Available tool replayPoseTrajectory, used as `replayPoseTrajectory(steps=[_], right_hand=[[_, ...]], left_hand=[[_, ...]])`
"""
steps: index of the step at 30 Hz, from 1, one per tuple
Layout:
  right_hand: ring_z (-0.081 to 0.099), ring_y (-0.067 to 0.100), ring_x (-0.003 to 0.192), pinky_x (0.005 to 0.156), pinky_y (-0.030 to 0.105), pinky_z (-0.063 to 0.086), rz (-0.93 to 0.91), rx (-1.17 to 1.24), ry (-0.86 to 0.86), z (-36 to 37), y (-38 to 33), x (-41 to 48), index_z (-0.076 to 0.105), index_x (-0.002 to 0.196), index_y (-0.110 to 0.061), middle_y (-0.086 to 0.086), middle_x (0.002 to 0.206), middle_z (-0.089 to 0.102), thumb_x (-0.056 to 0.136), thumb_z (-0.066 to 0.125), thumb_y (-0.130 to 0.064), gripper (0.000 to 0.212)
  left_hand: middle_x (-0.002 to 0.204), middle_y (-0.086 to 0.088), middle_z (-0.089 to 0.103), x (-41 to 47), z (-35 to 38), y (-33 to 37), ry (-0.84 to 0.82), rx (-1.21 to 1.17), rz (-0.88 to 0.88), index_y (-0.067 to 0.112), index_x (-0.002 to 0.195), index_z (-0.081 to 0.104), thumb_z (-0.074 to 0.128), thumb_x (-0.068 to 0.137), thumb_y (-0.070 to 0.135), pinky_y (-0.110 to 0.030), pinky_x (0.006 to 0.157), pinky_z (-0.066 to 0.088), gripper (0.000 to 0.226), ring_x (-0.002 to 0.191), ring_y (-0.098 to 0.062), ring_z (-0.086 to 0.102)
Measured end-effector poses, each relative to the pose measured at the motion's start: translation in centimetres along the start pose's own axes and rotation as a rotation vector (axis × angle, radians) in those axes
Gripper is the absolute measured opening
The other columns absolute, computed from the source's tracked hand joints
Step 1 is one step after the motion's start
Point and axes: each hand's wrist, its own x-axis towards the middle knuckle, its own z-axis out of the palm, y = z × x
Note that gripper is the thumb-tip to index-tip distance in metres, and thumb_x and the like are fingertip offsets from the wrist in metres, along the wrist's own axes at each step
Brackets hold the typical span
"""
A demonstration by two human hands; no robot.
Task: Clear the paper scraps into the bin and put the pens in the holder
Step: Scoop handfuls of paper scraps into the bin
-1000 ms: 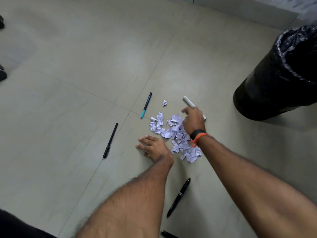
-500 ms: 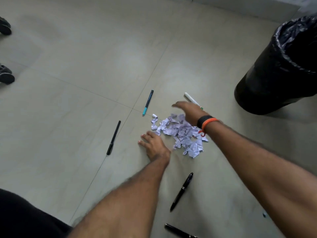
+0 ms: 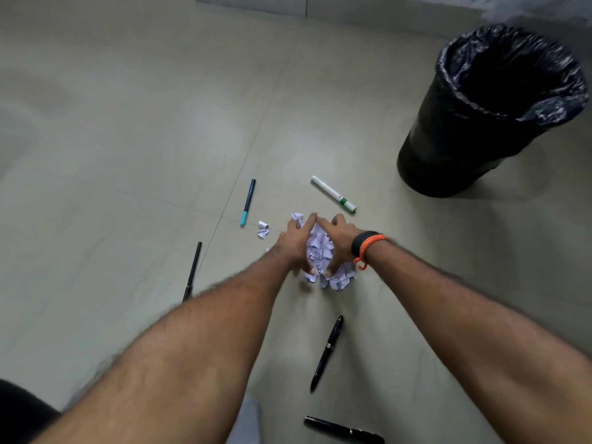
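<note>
Head view. From my remote station I judge the task to be at its first stage. No scrap shows in the dark, lined mouth of the bin, and no pen has been lifted. I count five writing tools on the floor:
- a teal-capped pen
- a white marker
- a slim black pen off to the left
- a black pen between the forearms
- another black pen at the bottom edge

The holder is not in view.

The paper scraps lie heaped between the two hands. The left hand cups the heap's left flank and the right hand its right flank. The fingertips nearly meet at the far side and the thumbs hook in at the near side, so both hands are clamped together on the one heap. I cannot tell whether the heap rests on the tile or is just clear of it.

Some scraps spill out on the near side below the right wrist, which wears a black and orange band. Two stray scraps lie apart, to the left of the left hand and just beside the teal cap.

The bin stands well apart, up and to the right. What is left, in my judgement:
- carrying the heap to the bin
- collecting the strays and spill
- gathering all five pens
</note>
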Motion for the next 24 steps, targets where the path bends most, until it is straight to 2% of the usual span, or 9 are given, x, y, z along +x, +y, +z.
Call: replayPoseTrajectory(steps=[3, 5, 7, 11, 14, 17, 19, 21, 24], right_hand=[[0.048, 0.038, 0.116, 0.095, 0.043, 0.05, 0.001, 0.054, 0.111, 1.6, -0.1, -0.5, 0.026, 0.145, -0.035, 0.012, 0.132, 0.031, 0.057, 0.089, -0.026, 0.108], [0.054, 0.038, 0.111, 0.094, 0.035, 0.048, 0.005, 0.166, 0.199, 2.3, -0.3, -0.7, 0.041, 0.138, -0.031, 0.012, 0.126, 0.036, 0.071, 0.077, -0.018, 0.078], [0.056, 0.036, 0.111, 0.092, 0.03, 0.044, 0.019, 0.217, 0.264, 2.3, -0.4, -0.9, 0.053, 0.131, -0.025, 0.013, 0.124, 0.048, 0.079, 0.068, -0.017, 0.054], [0.064, 0.029, 0.099, 0.077, 0.026, 0.045, 0.083, 0.289, 0.343, 1.0, 0.5, -1.9, 0.069, 0.102, -0.019, 0.008, 0.101, 0.07, 0.074, 0.072, -0.016, 0.029], [0.062, 0.024, 0.081, 0.068, 0.022, 0.044, 0.108, 0.438, 0.327, -0.6, 2.0, -3.5, 0.073, 0.093, -0.019, 0.003, 0.08, 0.065, 0.069, 0.075, -0.013, 0.025], [0.059, 0.016, 0.068, 0.057, 0.017, 0.041, 0.072, 0.508, 0.275, -3.0, 2.7, -5.6, 0.074, 0.088, -0.019, 0.0, 0.073, 0.064, 0.067, 0.08, -0.012, 0.023], [0.056, 0.011, 0.059, 0.055, 0.017, 0.04, 0.05, 0.547, 0.253, -4.6, 3.0, -7.0, 0.068, 0.072, -0.021, -0.004, 0.064, 0.06, 0.066, 0.08, -0.01, 0.017], [0.053, 0.009, 0.052, 0.052, 0.017, 0.042, 0.03, 0.582, 0.248, -6.5, 3.2, -8.5, 0.06, 0.058, -0.02, -0.006, 0.056, 0.057, 0.065, 0.081, -0.007, 0.025], [0.059, 0.012, 0.054, 0.05, 0.017, 0.051, -0.031, 0.658, 0.247, -9.9, 3.9, -10.4, 0.064, 0.065, -0.017, 0.0, 0.06, 0.061, 0.067, 0.08, 0.0, 0.023]], left_hand=[[0.134, -0.015, 0.044, 0.1, 0.8, 0.4, 0.105, -0.071, 0.045, 0.022, 0.143, 0.035, 0.076, 0.074, 0.014, -0.036, 0.099, 0.044, 0.081, 0.12, -0.035, 0.054], [0.121, -0.014, 0.054, -0.1, 1.2, 0.7, 0.202, -0.108, 0.012, 0.019, 0.128, 0.055, 0.065, 0.083, 0.019, -0.035, 0.094, 0.045, 0.046, 0.113, -0.034, 0.058], [0.109, -0.013, 0.065, -0.5, 1.2, 1.1, 0.264, -0.119, -0.02, 0.016, 0.108, 0.067, 0.059, 0.086, 0.02, -0.034, 0.084, 0.048, 0.024, 0.105, -0.033, 0.062], [0.106, -0.012, 0.071, -0.8, 0.6, 1.7, 0.308, -0.08, -0.014, 0.016, 0.101, 0.07, 0.059, 0.083, 0.012, -0.032, 0.081, 0.048, 0.022, 0.103, -0.032, 0.063], [0.101, -0.013, 0.072, -1.2, -1.1, 1.9, 0.324, -0.058, -0.001, 0.014, 0.098, 0.071, 0.062, 0.082, 0.012, -0.033, 0.078, 0.048, 0.019, 0.1, -0.033, 0.064], [0.095, -0.014, 0.072, -2.8, -3.4, 2.4, 0.313, -0.057, 0.001, 0.012, 0.093, 0.072, 0.066, 0.081, 0.015, -0.032, 0.074, 0.048, 0.014, 0.096, -0.033, 0.065], [0.095, -0.013, 0.072, -3.8, -4.9, 2.8, 0.286, -0.028, 0.017, 0.012, 0.093, 0.072, 0.068, 0.08, 0.018, -0.03, 0.072, 0.046, 0.015, 0.096, -0.032, 0.065], [0.096, -0.011, 0.073, -4.6, -6.6, 3.7, 0.267, -0.001, 0.043, 0.012, 0.096, 0.073, 0.069, 0.08, 0.019, -0.027, 0.068, 0.041, 0.018, 0.096, -0.03, 0.065], [0.09, -0.011, 0.073, -5.1, -9.7, 6.0, 0.282, 0.008, 0.091, 0.012, 0.09, 0.072, 0.069, 0.079, 0.019, -0.023, 0.064, 0.036, 0.014, 0.089, -0.029, 0.065]])
